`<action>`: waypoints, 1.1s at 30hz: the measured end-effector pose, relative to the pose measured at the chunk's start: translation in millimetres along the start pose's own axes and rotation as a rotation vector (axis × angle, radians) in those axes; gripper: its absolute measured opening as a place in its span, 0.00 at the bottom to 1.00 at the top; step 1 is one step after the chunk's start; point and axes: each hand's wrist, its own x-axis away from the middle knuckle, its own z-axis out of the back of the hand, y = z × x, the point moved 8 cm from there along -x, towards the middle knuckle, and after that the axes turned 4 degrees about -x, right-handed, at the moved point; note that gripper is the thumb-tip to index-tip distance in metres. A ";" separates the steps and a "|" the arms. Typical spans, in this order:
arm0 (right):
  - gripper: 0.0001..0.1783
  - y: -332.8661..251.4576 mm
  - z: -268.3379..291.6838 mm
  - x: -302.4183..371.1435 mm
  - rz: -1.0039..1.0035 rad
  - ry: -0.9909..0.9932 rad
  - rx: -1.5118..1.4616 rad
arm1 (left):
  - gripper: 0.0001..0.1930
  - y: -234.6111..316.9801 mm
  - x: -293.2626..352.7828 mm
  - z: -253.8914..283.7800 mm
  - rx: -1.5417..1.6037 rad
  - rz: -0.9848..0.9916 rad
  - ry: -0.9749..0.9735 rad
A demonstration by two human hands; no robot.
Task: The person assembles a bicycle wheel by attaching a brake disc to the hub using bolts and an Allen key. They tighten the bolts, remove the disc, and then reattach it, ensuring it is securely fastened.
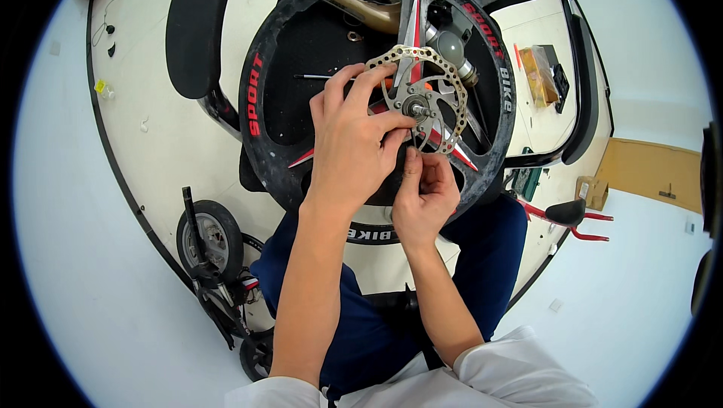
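A black bicycle wheel (pixel 256 69) with grey and red spokes lies flat in front of me. On its hub (pixel 416 107) sits a silver brake disc (pixel 459 99) with a perforated rim. My left hand (pixel 352 125) reaches over the disc's left side, its fingertips on the disc and its thumb close beside the hub. Below the hub, my right hand (pixel 425 193) is closed in a pinch at the disc's lower edge. A thin dark rod (pixel 413 139) shows at its fingertips; the rest of it is hidden by the fingers.
The wheel rests on a black chair with armrests (pixel 197 27). Through the wheel show a screwdriver (pixel 309 76), a beige curved part (pixel 369 12) and metal tools. A small wheeled frame (pixel 215 257) stands at lower left. At right are a red frame with a black saddle (pixel 566 213) and a cardboard box (pixel 592 192).
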 end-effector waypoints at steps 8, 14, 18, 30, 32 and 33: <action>0.10 1.8 5.4 -3.5 -0.032 -0.005 -0.014 | 0.10 -2.4 0.5 -1.6 -0.034 0.027 0.000; 0.12 -0.5 14.2 -16.1 0.103 -0.019 0.075 | 0.09 -0.2 2.0 -3.6 -0.017 0.043 0.019; 0.11 -12.5 9.9 -13.1 0.266 0.010 0.238 | 0.10 3.2 -1.7 1.0 -0.017 0.009 -0.016; 0.06 -32.1 24.7 -5.9 0.660 0.220 0.273 | 0.13 8.1 -75.4 -38.6 -0.077 0.011 -0.013; 0.05 -32.3 29.1 -6.4 0.701 0.239 0.270 | 0.12 4.3 -71.5 -42.5 -0.070 0.046 -0.026; 0.05 -30.1 30.6 -7.0 0.698 0.239 0.255 | 0.10 7.3 -71.1 -41.1 -0.098 0.004 -0.005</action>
